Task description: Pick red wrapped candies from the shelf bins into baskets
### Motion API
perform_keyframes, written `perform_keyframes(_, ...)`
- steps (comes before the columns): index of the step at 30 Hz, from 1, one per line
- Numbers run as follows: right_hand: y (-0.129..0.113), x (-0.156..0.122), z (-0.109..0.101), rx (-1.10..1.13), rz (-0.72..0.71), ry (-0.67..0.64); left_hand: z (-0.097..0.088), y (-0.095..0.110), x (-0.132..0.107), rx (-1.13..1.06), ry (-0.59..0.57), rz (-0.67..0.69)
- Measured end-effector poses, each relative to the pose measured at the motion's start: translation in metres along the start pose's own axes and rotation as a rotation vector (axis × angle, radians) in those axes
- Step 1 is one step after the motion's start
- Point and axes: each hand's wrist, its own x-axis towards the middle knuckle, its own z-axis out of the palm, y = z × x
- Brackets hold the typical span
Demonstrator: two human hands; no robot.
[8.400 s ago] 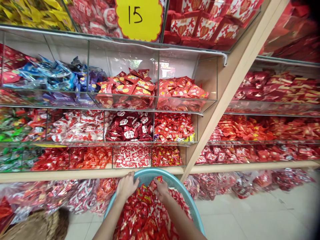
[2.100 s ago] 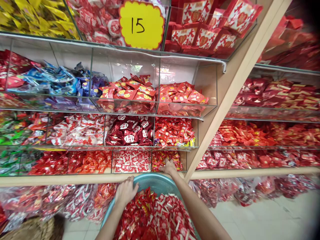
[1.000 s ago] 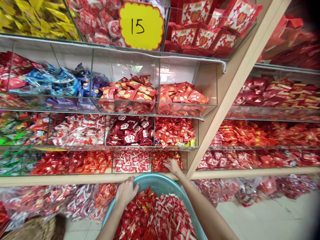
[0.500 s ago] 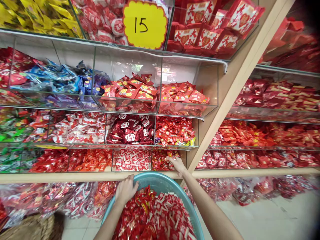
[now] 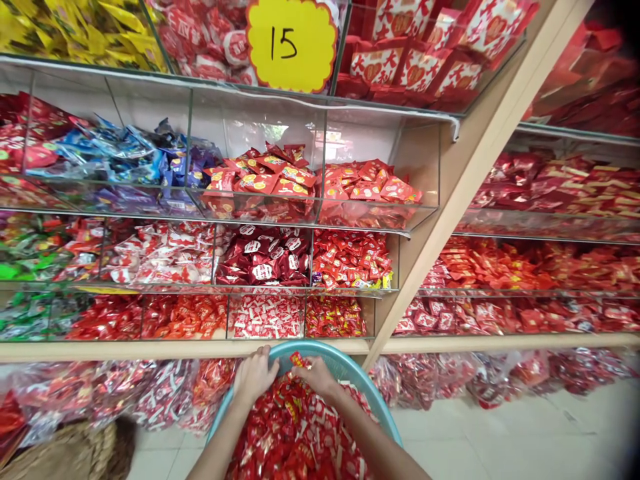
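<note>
A teal plastic basket (image 5: 323, 348) full of red and white wrapped candies (image 5: 273, 443) stands in front of me, against the lowest shelf edge. My left hand (image 5: 254, 375) grips its rim at the upper left. Inside the far part of the basket, just over the heap, my right hand (image 5: 317, 377) pinches a small red and yellow wrapped candy (image 5: 299, 360). Behind the basket, the bottom-row bin of small red and yellow candies (image 5: 335, 317) adjoins a bin of red and white ones (image 5: 266, 317).
Clear-fronted candy bins (image 5: 270, 260) rise in rows, with a yellow price sign (image 5: 293, 45) above. A slanting wooden upright (image 5: 440, 220) divides the shelves. Bagged candies (image 5: 165, 393) lie under the lowest board. At lower left is a brown woven basket (image 5: 75, 453).
My right hand has come from the bottom-row bin down and left into the basket, with a red and yellow candy in its fingers. My left hand stays on the rim.
</note>
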Motion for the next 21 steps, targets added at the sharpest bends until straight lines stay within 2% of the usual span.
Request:
perform_keyframes(4,0.006,0.0,0.012,-0.082,0.008,-0.008,-0.003,0.001,-0.001,-0.006,-0.015,-0.014)
perform_keyframes(7,0.003,-0.001,0.011,-0.133,-0.015,0.019,-0.005,0.002,-0.001,-0.004,-0.031,-0.02)
perform_keyframes(11,0.0,-0.001,-0.006,-0.164,-0.051,0.073,-0.004,0.0,0.0,0.001,-0.029,-0.012)
perform_keyframes(15,0.008,0.0,-0.029,-0.216,-0.009,0.088,0.0,-0.001,0.001,0.011,-0.011,0.001)
perform_keyframes(18,0.016,-0.001,-0.039,-0.347,-0.017,0.086,0.001,-0.001,0.002,0.015,-0.012,0.0)
perform_keyframes(21,0.02,-0.003,-0.042,-0.499,-0.026,0.102,0.001,-0.001,0.002,0.02,-0.008,0.011)
